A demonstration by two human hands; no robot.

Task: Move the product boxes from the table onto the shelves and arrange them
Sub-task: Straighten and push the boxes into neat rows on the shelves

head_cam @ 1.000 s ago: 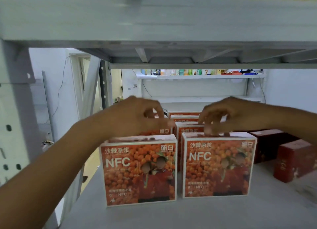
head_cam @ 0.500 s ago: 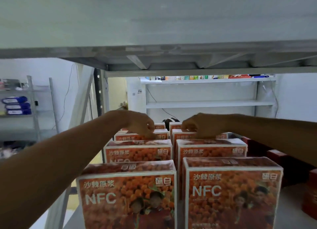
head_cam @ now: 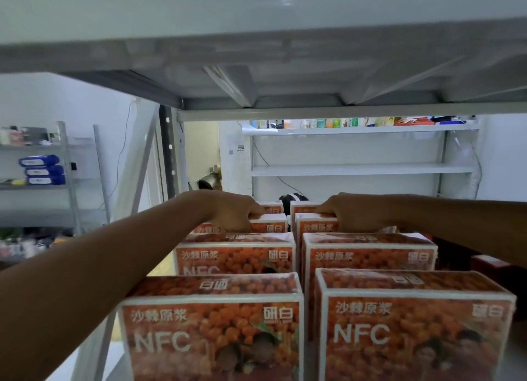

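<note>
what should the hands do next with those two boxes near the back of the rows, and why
Probably ease both boxes squarely into line, then let go. The left hand grips the top of the third box in the left row, and the right hand grips the third box in the right row. Both stand upright on the shelf between boxes in front and behind, so little but straightening seems left.

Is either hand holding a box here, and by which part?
Each grips one orange box by its top edge: left hand on the third box back in the left row, right hand on its right-row counterpart.

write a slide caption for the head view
Both hands, left and right, grip rear orange NFC cardboard boxes on grey metal shelf.
</note>
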